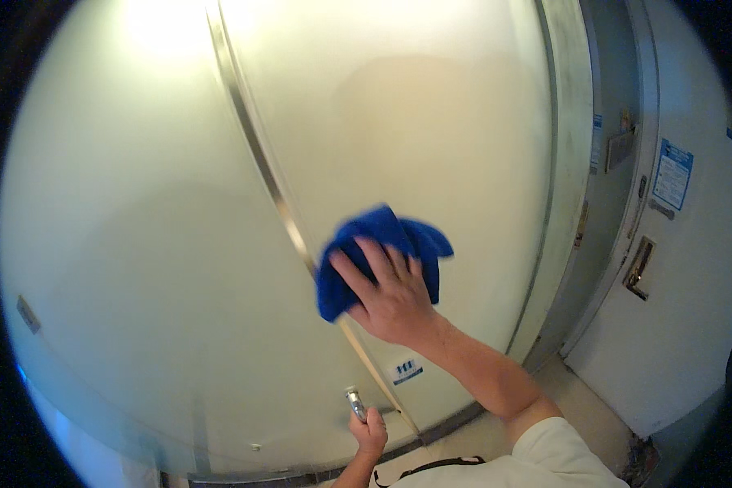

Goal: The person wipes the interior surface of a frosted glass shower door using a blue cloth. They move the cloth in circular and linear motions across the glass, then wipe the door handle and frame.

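My right hand is spread over a blue cloth, holding it against the frosted glass panel. The cloth is bunched, with a loose flap at the right and its left edge over the metal strip between two panels. Cloth and fingers are slightly blurred. Lower down, my left hand grips a curved chrome handle on the left glass panel. The fist hides the handle's lower part.
A small sticker is on the right panel near its bottom. To the right stands a white door with a recessed metal handle and a blue-and-white notice. A dark track runs along the floor below the glass.
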Action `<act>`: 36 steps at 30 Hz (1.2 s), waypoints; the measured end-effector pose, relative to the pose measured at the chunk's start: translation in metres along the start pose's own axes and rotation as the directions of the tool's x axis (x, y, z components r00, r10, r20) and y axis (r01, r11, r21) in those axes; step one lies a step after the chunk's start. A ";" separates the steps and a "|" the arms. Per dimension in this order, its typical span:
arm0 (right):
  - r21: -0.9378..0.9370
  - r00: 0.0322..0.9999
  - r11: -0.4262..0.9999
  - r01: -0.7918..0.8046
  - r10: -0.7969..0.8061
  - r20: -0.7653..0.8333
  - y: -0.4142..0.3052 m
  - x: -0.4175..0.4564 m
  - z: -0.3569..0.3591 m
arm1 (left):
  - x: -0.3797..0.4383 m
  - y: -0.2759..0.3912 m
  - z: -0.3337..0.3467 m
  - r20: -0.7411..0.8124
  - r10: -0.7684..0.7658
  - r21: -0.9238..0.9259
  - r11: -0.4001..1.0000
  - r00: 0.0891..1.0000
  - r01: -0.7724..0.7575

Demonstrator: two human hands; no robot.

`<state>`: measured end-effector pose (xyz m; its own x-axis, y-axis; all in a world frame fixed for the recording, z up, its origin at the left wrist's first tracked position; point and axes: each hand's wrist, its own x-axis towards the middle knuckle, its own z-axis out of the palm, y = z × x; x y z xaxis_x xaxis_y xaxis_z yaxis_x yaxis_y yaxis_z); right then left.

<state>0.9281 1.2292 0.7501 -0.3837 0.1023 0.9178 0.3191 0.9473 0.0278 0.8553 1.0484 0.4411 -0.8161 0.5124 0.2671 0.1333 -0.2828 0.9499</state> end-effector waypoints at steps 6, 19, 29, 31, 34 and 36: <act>0.080 0.987 0.987 0.137 -0.129 -0.101 0.009 0.053 -0.020 | 0.000 -0.016 0.003 -0.125 0.073 0.077 0.995 0.989 -0.064; 0.215 0.958 0.935 0.283 -0.285 -0.025 0.019 -0.028 0.007 | 0.005 -0.018 0.016 -0.237 0.112 0.038 0.994 0.965 -0.106; 0.081 0.970 0.989 0.122 -0.101 -0.222 0.109 0.081 -0.059 | 0.002 -0.023 0.027 -0.274 0.223 0.125 0.973 0.935 -0.196; 0.084 0.984 0.996 0.033 -0.017 -0.178 0.142 0.076 -0.072 | 0.002 -0.019 0.029 -0.331 0.180 0.117 0.982 0.926 -0.149; 0.038 0.966 0.985 -0.167 0.171 -0.195 0.198 0.074 -0.090 | 0.003 -0.014 0.033 -0.364 0.141 0.108 0.988 0.921 -0.108; -0.061 0.921 0.967 -0.248 0.216 -0.323 0.237 0.070 -0.099 | 0.004 -0.011 0.035 -0.388 0.123 0.055 0.992 0.913 -0.110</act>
<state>1.0624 1.4309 0.8601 -0.0047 0.2010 0.9796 0.4564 0.8720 -0.1768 0.8704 1.0813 0.4377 -0.9472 0.1186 0.2980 0.2535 -0.2921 0.9222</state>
